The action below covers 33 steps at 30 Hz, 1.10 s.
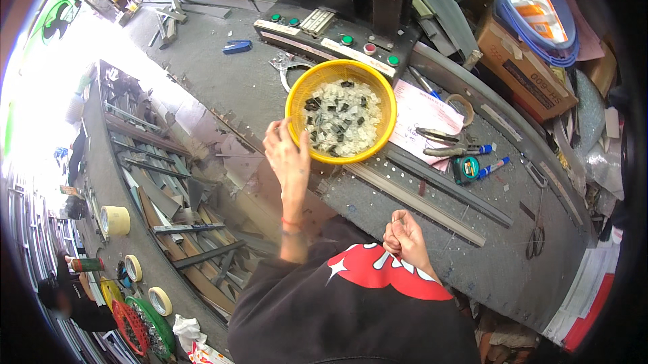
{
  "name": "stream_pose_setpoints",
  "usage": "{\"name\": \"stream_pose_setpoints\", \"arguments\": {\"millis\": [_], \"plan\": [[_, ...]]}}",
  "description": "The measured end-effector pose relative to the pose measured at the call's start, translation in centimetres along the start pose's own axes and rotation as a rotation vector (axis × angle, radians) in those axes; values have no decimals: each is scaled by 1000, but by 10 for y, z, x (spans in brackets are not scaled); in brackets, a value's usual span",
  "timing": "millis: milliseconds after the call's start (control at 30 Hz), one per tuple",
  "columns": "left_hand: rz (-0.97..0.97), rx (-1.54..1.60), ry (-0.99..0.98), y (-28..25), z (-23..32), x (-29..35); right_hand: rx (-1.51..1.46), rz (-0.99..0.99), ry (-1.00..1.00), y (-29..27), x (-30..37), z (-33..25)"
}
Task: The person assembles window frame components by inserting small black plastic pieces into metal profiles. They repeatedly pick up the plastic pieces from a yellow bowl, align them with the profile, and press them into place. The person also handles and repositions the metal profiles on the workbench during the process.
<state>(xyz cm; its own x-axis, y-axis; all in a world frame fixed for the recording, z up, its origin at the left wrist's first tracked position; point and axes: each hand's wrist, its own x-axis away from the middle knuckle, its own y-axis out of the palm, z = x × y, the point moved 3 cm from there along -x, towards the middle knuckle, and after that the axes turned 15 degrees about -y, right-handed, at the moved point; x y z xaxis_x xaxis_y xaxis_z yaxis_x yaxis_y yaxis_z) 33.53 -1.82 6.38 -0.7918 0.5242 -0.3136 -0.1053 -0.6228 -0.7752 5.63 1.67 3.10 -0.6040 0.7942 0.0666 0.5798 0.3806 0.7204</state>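
Note:
A round yellow basket [387, 137] stands at the bench's near edge, holding many small clear pieces with some black ones among them. My left hand [289, 161] is at the basket's left rim, thumb over the inner side and fingers outside, gripping it. Close to my body, over the bench's near edge, my right hand [406, 237] is closed in a pinch. What its fingers hold, if anything, is too small to tell. A light grey profile strip [418, 205] lies on the bench between the basket and my right hand.
Behind the basket is a machine panel [331, 43] with green and red buttons. To the right lie papers [425, 117], pliers [442, 151], a tape measure [466, 169] and scissors [535, 241]. A blue stapler [237, 46] is far left. Profile offcuts [169, 195] fill a lower rack.

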Motion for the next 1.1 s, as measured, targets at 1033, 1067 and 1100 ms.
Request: {"name": "stream_pose_setpoints", "arguments": {"millis": [1033, 1067, 1100], "plan": [[-388, 82, 557, 44, 23, -66, 748, 579, -586, -2, -16, -41], [-381, 46, 547, 42, 19, -66, 757, 563, -582, -3, -16, -40], [-372, 16, 545, 39, 15, -66, 762, 560, -566, -4, -16, -39]]}}
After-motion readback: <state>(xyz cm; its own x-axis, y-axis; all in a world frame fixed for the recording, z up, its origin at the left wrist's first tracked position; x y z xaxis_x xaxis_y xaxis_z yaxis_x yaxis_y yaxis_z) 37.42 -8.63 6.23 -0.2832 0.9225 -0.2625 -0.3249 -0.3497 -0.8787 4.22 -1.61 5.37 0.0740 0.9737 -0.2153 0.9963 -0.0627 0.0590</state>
